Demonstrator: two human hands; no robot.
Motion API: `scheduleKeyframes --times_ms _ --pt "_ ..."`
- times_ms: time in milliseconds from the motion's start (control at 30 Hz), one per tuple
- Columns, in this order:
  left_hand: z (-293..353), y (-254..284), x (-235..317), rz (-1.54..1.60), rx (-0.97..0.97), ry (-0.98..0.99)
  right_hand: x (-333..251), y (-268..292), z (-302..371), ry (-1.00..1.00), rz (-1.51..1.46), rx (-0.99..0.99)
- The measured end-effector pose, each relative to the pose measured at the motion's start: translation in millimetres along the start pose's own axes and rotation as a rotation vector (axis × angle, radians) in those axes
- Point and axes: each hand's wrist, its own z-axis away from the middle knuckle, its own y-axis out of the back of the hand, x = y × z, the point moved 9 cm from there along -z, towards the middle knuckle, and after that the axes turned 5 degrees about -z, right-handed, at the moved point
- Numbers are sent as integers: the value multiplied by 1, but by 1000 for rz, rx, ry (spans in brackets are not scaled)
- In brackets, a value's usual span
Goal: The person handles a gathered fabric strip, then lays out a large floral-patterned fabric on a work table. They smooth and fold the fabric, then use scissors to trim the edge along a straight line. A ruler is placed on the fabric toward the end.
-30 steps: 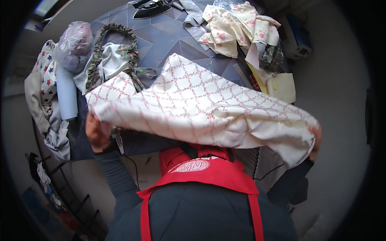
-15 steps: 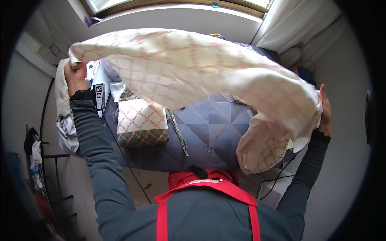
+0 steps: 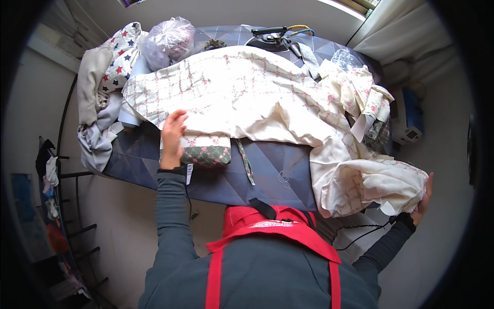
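Observation:
A long piece of white fabric [image 3: 247,103] with a pink floral lattice lies spread and rumpled across the padded ironing board. At its near left edge, my left hand [image 3: 174,139] is raised over the board with fingers apart, holding nothing. Beneath that hand, partly covered by the fabric, is a folded piece with a green floral band [image 3: 206,155]. My right hand [image 3: 423,201] grips the bunched right end of the fabric beyond the board's near right corner; part of its fingers is hidden by the cloth. A narrow green floral strip [image 3: 245,162] lies nearby.
An iron [image 3: 268,41] with a yellow cord stands at the board's far side. Several floral scraps [image 3: 355,90] are heaped right. A filled plastic bag [image 3: 169,44] and star-print cloth [image 3: 121,56] sit far left. A blue box [image 3: 411,113] stands beyond the right end.
The fabric came down from the air onto the board. My left hand let go of it and moved right and nearer. My right hand lowered with its end.

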Motion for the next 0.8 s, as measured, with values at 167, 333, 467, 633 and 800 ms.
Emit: scheduleKeyframes --times_ms 167,333,467,633,800 --pt "-28 -162 -11 -603 -293 -322 -51 35 66 125 12 105" --pt "-51 -277 -62 -1103 -456 -335 -99 92 172 444 91 351" --pt "-36 -335 -87 -1243 -596 -354 -137 120 298 1286 604 780" --pt "-11 -366 -112 -1234 -669 -368 -125 66 281 806 1274 -104" --pt "-134 -270 53 -640 -322 -729 -145 106 271 777 525 382"
